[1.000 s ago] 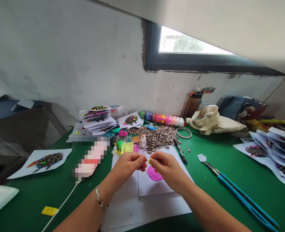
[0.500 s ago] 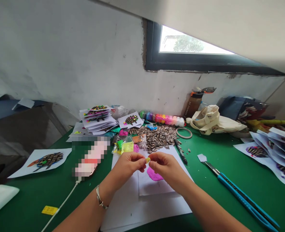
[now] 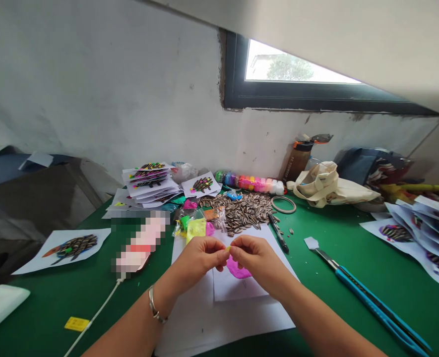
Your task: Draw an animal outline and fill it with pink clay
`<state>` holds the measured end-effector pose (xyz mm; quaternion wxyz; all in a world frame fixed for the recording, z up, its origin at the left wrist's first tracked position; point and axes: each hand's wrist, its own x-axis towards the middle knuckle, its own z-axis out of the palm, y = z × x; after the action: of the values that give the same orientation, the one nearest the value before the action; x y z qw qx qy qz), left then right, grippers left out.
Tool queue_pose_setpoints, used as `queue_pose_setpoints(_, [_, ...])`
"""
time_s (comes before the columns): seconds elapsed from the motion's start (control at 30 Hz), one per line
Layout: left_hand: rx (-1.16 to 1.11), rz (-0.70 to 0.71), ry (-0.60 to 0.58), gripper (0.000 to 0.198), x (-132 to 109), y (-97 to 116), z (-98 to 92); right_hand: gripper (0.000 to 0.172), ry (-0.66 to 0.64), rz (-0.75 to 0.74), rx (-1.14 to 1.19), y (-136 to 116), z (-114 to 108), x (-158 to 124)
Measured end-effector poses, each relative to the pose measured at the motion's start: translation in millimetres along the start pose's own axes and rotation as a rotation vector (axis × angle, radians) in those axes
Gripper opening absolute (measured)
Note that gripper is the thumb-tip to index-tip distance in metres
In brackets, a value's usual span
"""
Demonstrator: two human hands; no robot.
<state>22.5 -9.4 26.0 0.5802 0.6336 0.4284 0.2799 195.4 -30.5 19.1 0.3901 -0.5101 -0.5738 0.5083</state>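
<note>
My left hand point(image 3: 204, 255) and my right hand point(image 3: 252, 255) meet fingertip to fingertip above the paper. Pinched between them is a small bit of yellow clay point(image 3: 228, 249), mostly covered by the fingers. Below lies a white sheet point(image 3: 237, 292) bearing a flat patch of magenta clay point(image 3: 237, 270), partly hidden by my right hand. Larger sheets of paper point(image 3: 189, 322) lie under it. Just beyond my left hand, a bag of yellow clay point(image 3: 196, 228) sits among other bagged colours.
Sunflower seeds point(image 3: 249, 210) lie heaped behind the hands, with a black pen point(image 3: 278, 234) at their right. A blue utility knife point(image 3: 371, 302) lies at right, its blade out. Stacked seed pictures point(image 3: 152, 186) stand back left; a white cable point(image 3: 100, 307) crosses the left.
The fingertips have closed further over the yellow clay, so less of it shows. My left thumb has shifted slightly; the rest stays in place.
</note>
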Motion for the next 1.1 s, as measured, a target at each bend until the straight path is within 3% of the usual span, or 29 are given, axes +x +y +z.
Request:
queue_pose_setpoints(0.73, [-0.012,-0.090,-0.034,0.025,3.8,-4.3,-4.0,0.022,0.004,-0.015,-0.003,2.2,-5.7,4.3])
queue_pose_setpoints(1.1, [0.076,-0.162,-0.111,0.030,4.9,-9.6,-13.0,0.017,-0.027,-0.021,-0.231,5.8,-2.2,2.6])
